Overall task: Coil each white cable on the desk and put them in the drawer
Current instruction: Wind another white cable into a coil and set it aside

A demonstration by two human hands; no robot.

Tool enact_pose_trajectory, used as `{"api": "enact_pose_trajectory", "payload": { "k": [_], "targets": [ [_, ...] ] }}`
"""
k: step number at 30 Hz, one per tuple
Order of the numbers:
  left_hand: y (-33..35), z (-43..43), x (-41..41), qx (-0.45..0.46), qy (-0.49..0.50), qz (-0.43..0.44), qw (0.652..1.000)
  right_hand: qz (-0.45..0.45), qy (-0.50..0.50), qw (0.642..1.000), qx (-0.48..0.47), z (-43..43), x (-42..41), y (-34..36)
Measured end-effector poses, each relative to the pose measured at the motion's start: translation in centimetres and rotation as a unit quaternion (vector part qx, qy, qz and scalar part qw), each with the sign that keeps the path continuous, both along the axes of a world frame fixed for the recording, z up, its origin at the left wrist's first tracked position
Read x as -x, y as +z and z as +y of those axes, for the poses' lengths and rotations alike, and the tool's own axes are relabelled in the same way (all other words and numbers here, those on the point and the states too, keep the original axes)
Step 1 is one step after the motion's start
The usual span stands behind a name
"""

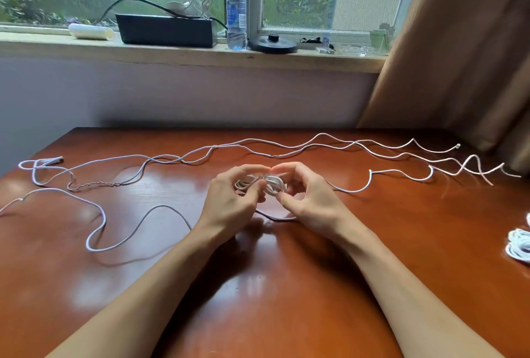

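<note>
One view: a wide-angle camera on my head, facing forward and tilted down over the desk (286, 314). It sits close enough that both forearms enter from the bottom edge. My left hand (232, 199) and right hand (309, 199), with the coil of white cable (269, 184) between them, sit just below frame centre. The far field takes in the wall, with the windowsill (172, 52) and window along the top and the curtain (459, 56) at upper right.

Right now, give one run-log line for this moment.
left hand, right hand: pinch small coil; loose cables: on desk; finished coil: right edge; drawer: unseen
</note>
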State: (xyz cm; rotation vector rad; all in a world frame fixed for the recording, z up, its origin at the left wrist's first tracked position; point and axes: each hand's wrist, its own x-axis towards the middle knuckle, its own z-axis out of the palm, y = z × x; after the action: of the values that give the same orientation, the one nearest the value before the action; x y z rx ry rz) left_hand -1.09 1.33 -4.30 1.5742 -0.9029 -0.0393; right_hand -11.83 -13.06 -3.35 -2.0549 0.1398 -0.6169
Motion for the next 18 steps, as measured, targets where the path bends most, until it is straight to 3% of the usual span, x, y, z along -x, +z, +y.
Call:
{"api": "enact_pose_trajectory", "payload": {
  "k": [6, 10, 18],
  "targets": [
    [-0.39, -0.09, -0.12, -0.014, 0.003, 0.021, 1.0, -0.015, -0.053, 0.996, 0.075, 0.08, -0.06, -0.38],
    [-0.4, -0.14, -0.08, -0.016, 0.01, 0.039, 0.999, -0.042, -0.075, 0.994, 0.064, 0.21, 0.08, 0.29],
    [-0.53, 0.2, 0.07, -0.046, 0.005, -0.004, 0.999, -0.069, -0.108, 0.991, 0.038, 0.07, 0.3, 0.59]
  ]
}}
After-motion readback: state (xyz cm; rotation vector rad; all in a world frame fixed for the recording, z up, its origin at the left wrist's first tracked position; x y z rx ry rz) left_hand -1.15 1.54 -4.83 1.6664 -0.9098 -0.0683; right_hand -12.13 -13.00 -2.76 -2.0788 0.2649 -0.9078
